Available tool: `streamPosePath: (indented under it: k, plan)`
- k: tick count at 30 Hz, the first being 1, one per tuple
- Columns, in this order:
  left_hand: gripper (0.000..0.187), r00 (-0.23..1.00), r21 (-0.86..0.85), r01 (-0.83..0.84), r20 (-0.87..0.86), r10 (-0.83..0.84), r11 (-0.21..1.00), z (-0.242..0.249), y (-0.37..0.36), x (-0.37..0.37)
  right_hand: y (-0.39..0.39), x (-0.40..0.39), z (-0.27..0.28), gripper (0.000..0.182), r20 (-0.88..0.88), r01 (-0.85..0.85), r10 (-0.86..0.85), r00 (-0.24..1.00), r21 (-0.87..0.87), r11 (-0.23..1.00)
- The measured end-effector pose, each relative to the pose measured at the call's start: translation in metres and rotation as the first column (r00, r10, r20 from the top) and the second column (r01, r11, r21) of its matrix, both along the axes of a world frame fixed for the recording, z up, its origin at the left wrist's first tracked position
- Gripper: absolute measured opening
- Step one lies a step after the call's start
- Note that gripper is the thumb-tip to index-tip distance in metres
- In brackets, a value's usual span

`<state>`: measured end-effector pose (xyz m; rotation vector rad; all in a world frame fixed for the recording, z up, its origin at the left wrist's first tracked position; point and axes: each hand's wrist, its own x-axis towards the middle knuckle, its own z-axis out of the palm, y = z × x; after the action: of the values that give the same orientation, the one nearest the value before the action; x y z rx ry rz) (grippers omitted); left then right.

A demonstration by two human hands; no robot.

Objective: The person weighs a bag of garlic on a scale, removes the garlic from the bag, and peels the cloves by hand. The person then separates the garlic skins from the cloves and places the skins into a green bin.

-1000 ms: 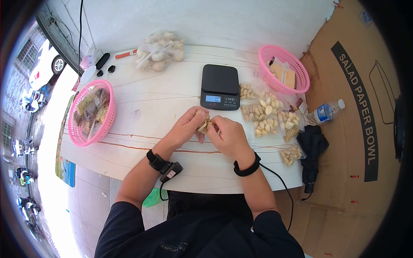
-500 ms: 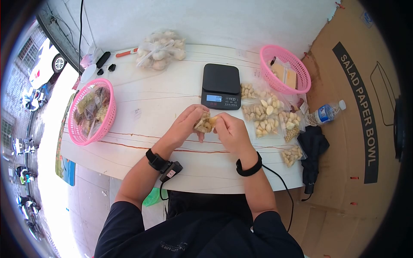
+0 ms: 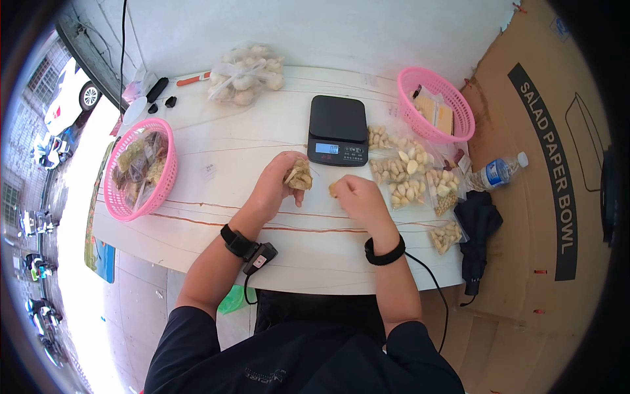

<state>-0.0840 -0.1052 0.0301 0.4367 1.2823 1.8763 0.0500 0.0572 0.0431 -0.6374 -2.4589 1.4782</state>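
While the L hand [image 3: 272, 184] held the clump [image 3: 300, 178] (tan & dry-looking) abt. ctr. of frame, fingers curled & clamped on it, the R hand [image 3: 361, 202], just right of ctr., pinched a small yellowish piece [image 3: 333, 190] betw. thumb & fingertips. Hands were apart, w/ bare table [image 3: 321, 213] betw. them. Above, upper ctr., sat the black scale [image 3: 337, 118], display lit (digits too small to read for sure). Clear bags of cloves [image 3: 408, 188] lay mid-right, near the R hand; a small bag [image 3: 446, 238] lay lower, beside the umbrella [image 3: 476, 220]. Farther right was a bottle [image 3: 499, 173]. One pink basket [image 3: 171, 157] stood at left, another [image 3: 467, 118] upper right. A bag of bulbs [image 3: 245, 79] sat upper left of ctr.
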Motion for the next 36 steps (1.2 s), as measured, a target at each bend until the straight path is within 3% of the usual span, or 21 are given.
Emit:
streamPosePath:
  k: [1,4,11,13,14,16,17,19,22,25,36]
  plan:
    - [0.039,1.0,0.039,0.022,0.015,-0.023,0.999,0.0,-0.001,0.0,-0.002,-0.001,-0.002,0.032,0.059,-0.054,0.047,0.997,0.128,0.99]
    - [0.042,0.998,0.107,0.054,0.033,-0.058,0.993,0.006,0.0,0.006,-0.007,-0.002,0.002,0.034,0.192,-0.145,0.094,0.977,0.273,0.951]
    - [0.048,0.991,0.147,0.135,-0.023,-0.134,0.98,0.0,-0.001,0.004,-0.005,0.0,0.001,0.027,0.119,-0.043,0.002,0.993,0.344,0.938]
    - [0.048,0.989,0.151,0.145,-0.03,-0.142,0.978,0.0,-0.002,0.005,-0.007,-0.002,0.004,0.024,-0.068,0.11,-0.097,0.993,0.237,0.965]
    - [0.048,0.988,0.154,0.154,-0.039,-0.15,0.976,0.001,-0.002,0.005,-0.007,-0.002,0.005,0.024,-0.067,0.109,-0.096,0.993,0.237,0.965]
    - [0.047,0.987,0.161,0.159,-0.047,-0.153,0.974,0.002,-0.002,0.007,-0.007,-0.001,0.007,0.025,-0.202,0.082,-0.103,0.974,-0.106,0.991]
    - [0.046,0.986,0.167,0.166,-0.056,-0.159,0.972,0.003,-0.002,0.008,-0.008,-0.001,0.007,0.025,-0.202,0.081,-0.101,0.974,-0.105,0.991]
    - [0.045,0.984,0.176,0.173,-0.073,-0.162,0.969,0.003,-0.002,0.009,-0.009,0.0,0.008,0.027,-0.132,-0.032,-0.006,0.991,-0.284,0.958]
    - [0.044,0.98,0.187,0.189,-0.103,-0.172,0.964,0.002,-0.002,0.008,-0.009,0.002,0.017,0.025,-0.061,-0.12,0.109,0.992,-0.23,0.966]
    - [0.044,0.978,0.196,0.192,-0.122,-0.17,0.962,0.002,-0.002,0.009,-0.01,0.002,0.016,0.022,-0.094,-0.137,0.114,0.989,-0.295,0.946]
    - [0.042,0.979,0.209,0.193,-0.109,-0.173,0.959,-0.002,-0.001,0.007,-0.008,0.001,0.009,0.017,-0.106,-0.175,0.153,0.983,-0.248,0.953]
